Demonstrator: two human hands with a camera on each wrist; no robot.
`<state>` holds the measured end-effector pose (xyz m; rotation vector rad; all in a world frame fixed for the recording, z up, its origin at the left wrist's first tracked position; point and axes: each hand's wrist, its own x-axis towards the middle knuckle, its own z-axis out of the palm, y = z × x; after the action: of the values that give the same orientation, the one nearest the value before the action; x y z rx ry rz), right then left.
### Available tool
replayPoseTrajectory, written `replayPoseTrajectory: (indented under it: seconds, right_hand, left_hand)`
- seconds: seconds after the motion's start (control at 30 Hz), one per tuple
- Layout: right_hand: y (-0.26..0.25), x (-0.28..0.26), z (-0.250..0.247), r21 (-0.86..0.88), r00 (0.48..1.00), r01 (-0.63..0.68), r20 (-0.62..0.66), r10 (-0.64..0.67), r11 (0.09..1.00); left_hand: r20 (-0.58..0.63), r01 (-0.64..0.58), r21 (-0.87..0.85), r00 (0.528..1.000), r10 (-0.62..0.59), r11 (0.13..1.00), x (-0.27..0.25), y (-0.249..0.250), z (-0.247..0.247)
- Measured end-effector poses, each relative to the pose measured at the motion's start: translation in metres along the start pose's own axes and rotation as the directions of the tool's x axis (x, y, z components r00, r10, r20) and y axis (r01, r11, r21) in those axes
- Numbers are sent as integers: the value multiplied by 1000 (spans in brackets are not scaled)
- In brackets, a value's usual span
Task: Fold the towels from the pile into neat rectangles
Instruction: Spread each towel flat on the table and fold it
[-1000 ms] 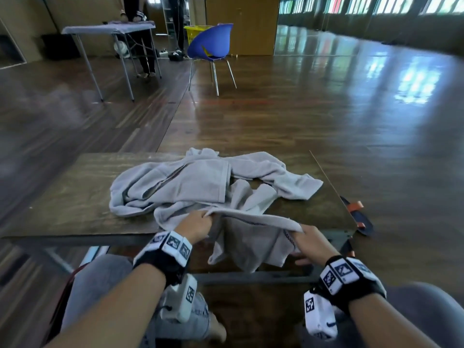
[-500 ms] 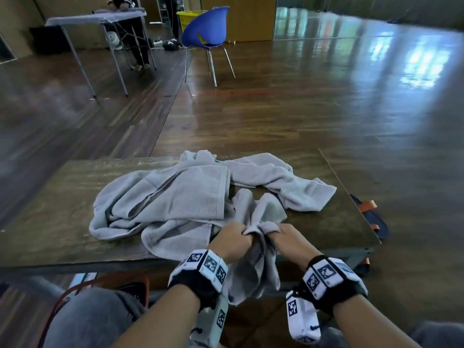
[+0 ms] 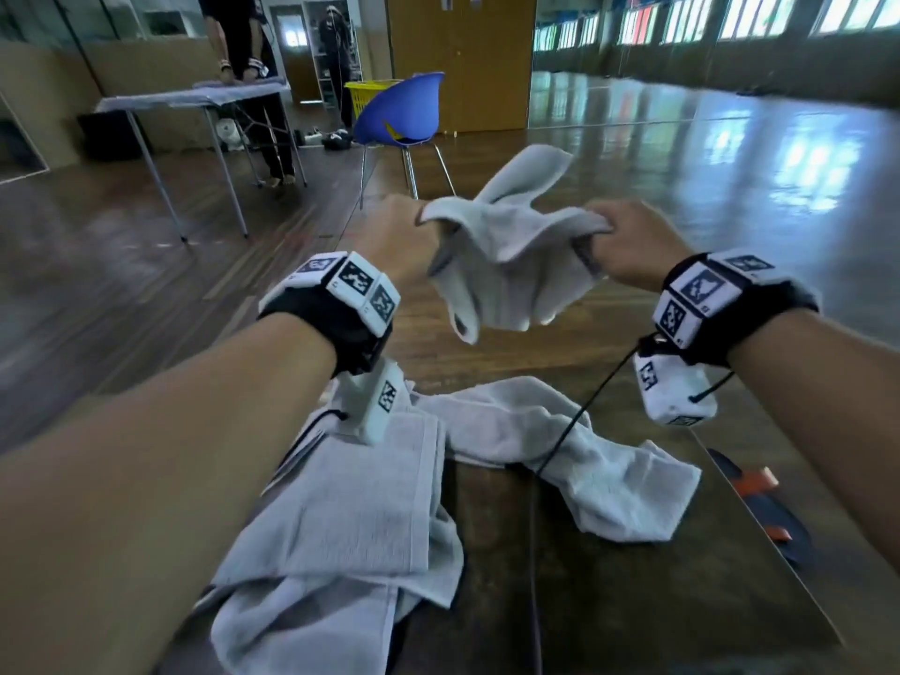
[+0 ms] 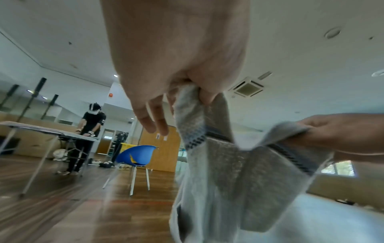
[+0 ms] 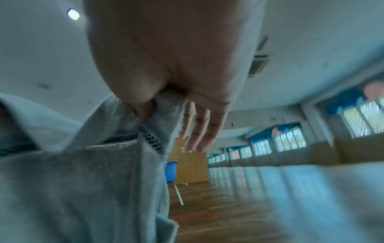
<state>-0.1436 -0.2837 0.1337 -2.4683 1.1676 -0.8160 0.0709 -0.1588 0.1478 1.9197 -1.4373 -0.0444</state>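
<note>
Setting: large hall with polished wood floor (image 3: 633,197); a blue chair (image 3: 404,112) and a folding table (image 3: 195,97) with a person standing at it lie well beyond the work area.
Bench: dark wooden bench (image 3: 609,577) directly below the raised arms, its right edge running past a dark item with orange straps (image 3: 759,499) on the floor.
Pile: grey towels (image 3: 370,504) lie crumpled across the bench, one strip trailing toward the right edge. None on the bench shows a finished fold.
Towel in hand: one small grey towel (image 3: 506,250) is held up in the air, well clear of the bench, bunched and sagging between the two hands. A dark patterned band near its hem shows in both wrist views.
Left hand: left hand (image 3: 404,236), grip clenched on the towel's top edge between thumb and forefinger; the other fingers (image 4: 153,118) hang loose.
Right hand: right hand (image 3: 628,241), grip pinching the opposite end of the same edge in like manner.
Step in hand: judged to be opening the towel out, before any fold.
Next move calls for: drawing the hands apart until the top edge is taut, confirming each grip sits at a true corner, then laying the towel flat on a free part of the bench.
</note>
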Motion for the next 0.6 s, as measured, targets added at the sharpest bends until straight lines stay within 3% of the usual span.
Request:
replayPoseTrajectory:
  seconds: [0.1, 0.17, 0.2, 0.27, 0.33, 0.37, 0.47, 0.53, 0.6]
  right_hand:
    - [29, 17, -4, -154, 990, -125, -91, 112, 980]
    - [40, 23, -2, -223, 977, -161, -170, 125, 961]
    - [43, 25, 0, -249, 976, -168, -180, 125, 954]
    - [49, 29, 5, -234, 976, -169, -174, 129, 958]
    - [57, 33, 10, -141, 970, -193, -177, 167, 971]
    - [61, 33, 12, -80, 961, -221, -190, 203, 972]
    - [70, 33, 15, 52, 946, -218, -234, 224, 975]
    - [72, 31, 14, 106, 951, -158, -251, 180, 982]
    - [75, 23, 15, 114, 951, -110, -278, 138, 987]
  left_hand:
    - [-28, 56, 258, 998, -50, 965, 11, -25, -4]
    - [-6, 79, 272, 997, -80, 959, 12, -36, 1]
    - [27, 99, 222, 994, -107, 970, 12, -39, 5]
    - [126, 211, -45, 971, -204, 976, 14, -44, 15]
    - [227, 343, -324, 933, -279, 882, 14, -45, 26]
    - [232, 353, -387, 931, -280, 852, 15, -47, 31]
    - [119, 276, -467, 961, -250, 840, 18, -49, 42]
    - [-2, 170, -410, 982, -187, 896, 15, -50, 42]
    - [-45, 131, -291, 988, -150, 948, 8, -51, 40]
